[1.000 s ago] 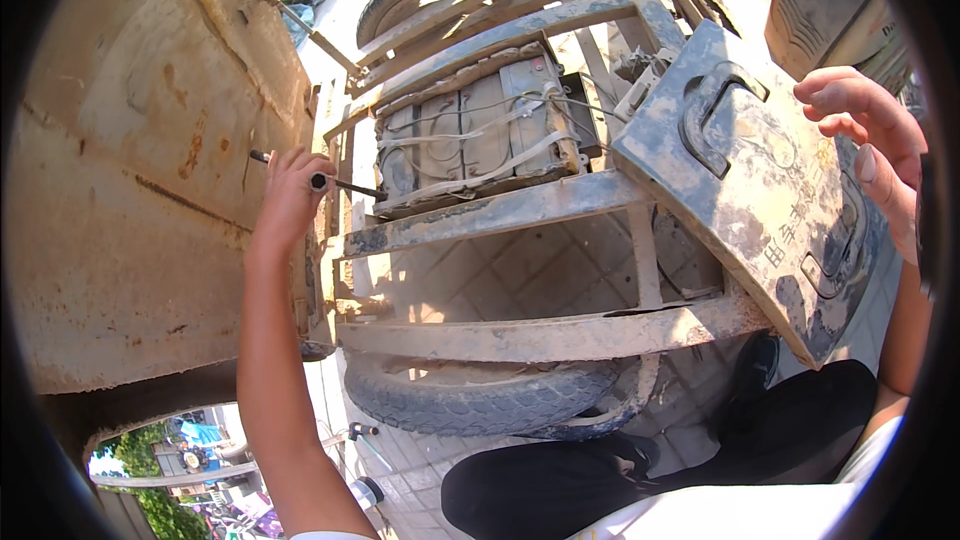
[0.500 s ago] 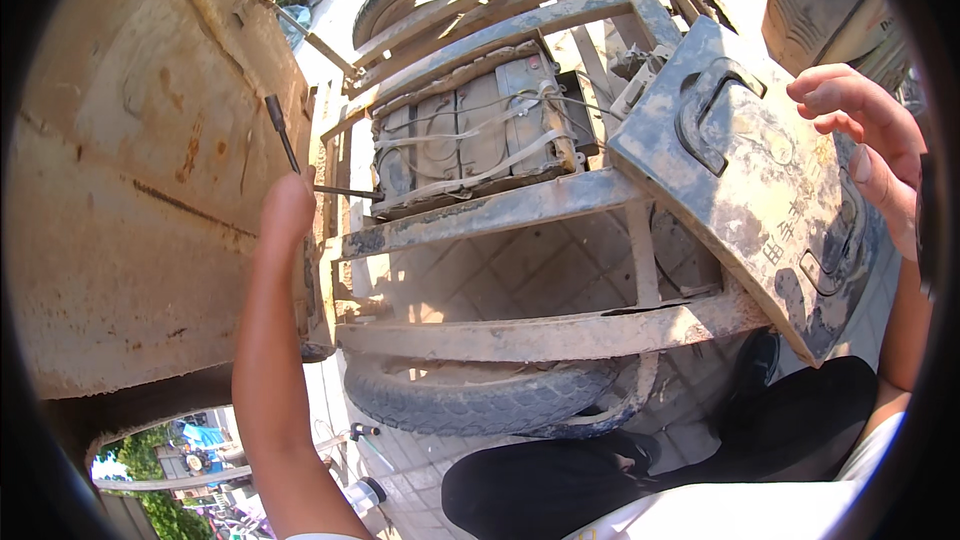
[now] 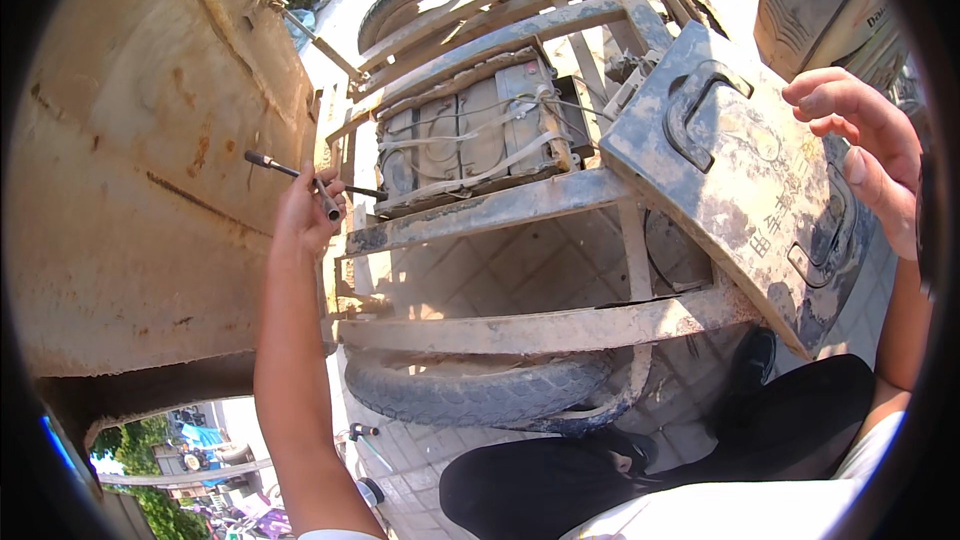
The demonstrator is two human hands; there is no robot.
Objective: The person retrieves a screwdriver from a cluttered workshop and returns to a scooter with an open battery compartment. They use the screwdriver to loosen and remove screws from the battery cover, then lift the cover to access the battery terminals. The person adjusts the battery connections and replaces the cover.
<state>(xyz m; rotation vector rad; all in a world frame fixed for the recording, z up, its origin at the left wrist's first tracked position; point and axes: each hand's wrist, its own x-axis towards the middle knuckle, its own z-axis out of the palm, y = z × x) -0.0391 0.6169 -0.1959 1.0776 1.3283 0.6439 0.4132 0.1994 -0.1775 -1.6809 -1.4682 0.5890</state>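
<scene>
My left hand [image 3: 310, 212] grips a three-armed socket wrench [image 3: 272, 163] at the left end of a rusty metal frame. One arm of the wrench points up and left, another shows its hollow end below my fingers. The third reaches right to the near left corner of a strapped battery pack [image 3: 455, 135]; what its tip meets is too small to tell. My right hand [image 3: 868, 145] hovers over the right part of a dirty cover with black handles [image 3: 735, 190], fingers curled and apart, holding nothing. Whether it touches the cover cannot be made out.
A large rusty panel [image 3: 130, 190] rises on the left, beside my left forearm. Frame rails [image 3: 550, 328] run across above a tyre [image 3: 480, 390]; another wheel [image 3: 400, 5] lies beyond. Thin cables [image 3: 580, 105] leave the battery pack. My knees are close below the frame.
The wrench has turned in my left hand: its upper arm swung down to the left, and the hollow end came into view. My fingers now show. The right hand has barely moved.
</scene>
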